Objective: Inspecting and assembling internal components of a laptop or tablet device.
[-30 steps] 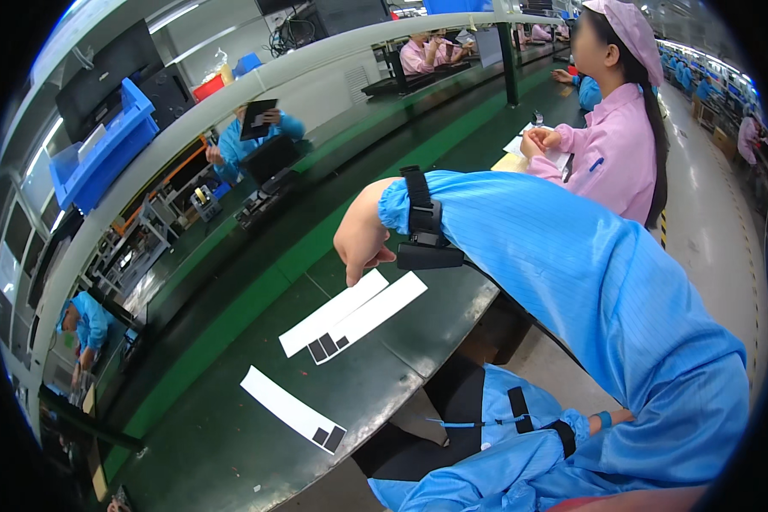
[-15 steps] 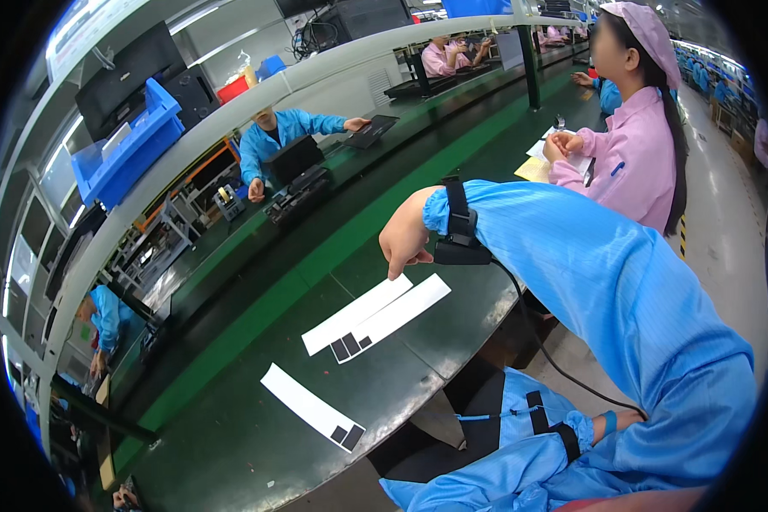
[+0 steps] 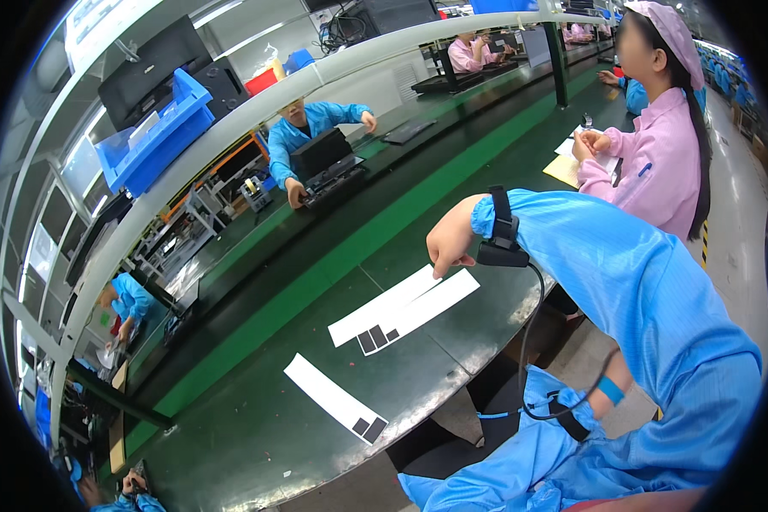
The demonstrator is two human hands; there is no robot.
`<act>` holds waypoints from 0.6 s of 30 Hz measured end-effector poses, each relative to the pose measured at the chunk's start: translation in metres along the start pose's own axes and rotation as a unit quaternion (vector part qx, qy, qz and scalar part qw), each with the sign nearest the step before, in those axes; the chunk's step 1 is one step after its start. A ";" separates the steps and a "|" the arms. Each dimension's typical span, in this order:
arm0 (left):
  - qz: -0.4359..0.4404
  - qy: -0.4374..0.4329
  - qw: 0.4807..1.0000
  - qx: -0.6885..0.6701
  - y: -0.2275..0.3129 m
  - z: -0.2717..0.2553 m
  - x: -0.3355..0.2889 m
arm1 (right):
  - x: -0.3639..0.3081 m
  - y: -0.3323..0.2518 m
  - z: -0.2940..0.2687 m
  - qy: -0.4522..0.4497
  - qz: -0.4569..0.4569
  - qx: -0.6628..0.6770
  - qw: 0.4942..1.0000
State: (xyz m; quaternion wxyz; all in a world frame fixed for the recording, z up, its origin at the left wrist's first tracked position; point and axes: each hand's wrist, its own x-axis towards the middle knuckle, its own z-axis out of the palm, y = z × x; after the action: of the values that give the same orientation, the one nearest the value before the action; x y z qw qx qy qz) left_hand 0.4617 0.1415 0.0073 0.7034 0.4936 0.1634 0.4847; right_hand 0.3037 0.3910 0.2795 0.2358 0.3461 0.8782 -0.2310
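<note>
Three white paper strips lie on the dark green worktable [image 3: 256,427]. Two of them, the paired strips [image 3: 405,309], lie side by side and touching, with small black squares printed at their near ends. The third, the single strip [image 3: 334,410], rests apart from the pair, nearer the table's front edge, with two black squares at its end.

One hand shows over the table: the right hand [image 3: 449,247], coming out of a blue sleeve with a black wrist strap [image 3: 502,230] and a black cable hanging from it. It hovers at the far end of the paired strips, its fingers curled downward and close together, the fingertips just above or on the paper; I cannot tell which. It grips nothing. The left hand is out of sight.

Beyond the table, one person in pink [image 3: 657,145] sits at its far right, and one person in blue [image 3: 311,128] works across the green conveyor band [image 3: 384,226].
</note>
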 end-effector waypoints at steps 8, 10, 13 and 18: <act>-0.045 0.053 0.978 -0.197 0.137 -0.060 0.058 | -0.016 -0.007 -0.009 0.020 -0.013 -0.011 1.000; -0.053 0.068 0.979 -0.183 0.132 -0.052 0.043 | -0.014 -0.007 -0.010 0.025 -0.017 -0.011 1.000; -0.031 0.153 0.951 -0.267 0.142 -0.063 0.033 | -0.022 -0.013 -0.009 0.049 -0.018 -0.006 0.999; -0.015 0.081 0.984 -0.157 0.169 -0.076 0.016 | -0.042 -0.006 -0.005 0.092 -0.113 0.021 0.989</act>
State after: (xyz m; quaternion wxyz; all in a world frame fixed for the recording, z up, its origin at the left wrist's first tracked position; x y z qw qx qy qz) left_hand 0.3272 0.2027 0.1207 0.7639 0.3337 0.1488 0.5320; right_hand 0.3259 0.3688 0.3089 0.1193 0.2691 0.9245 -0.2421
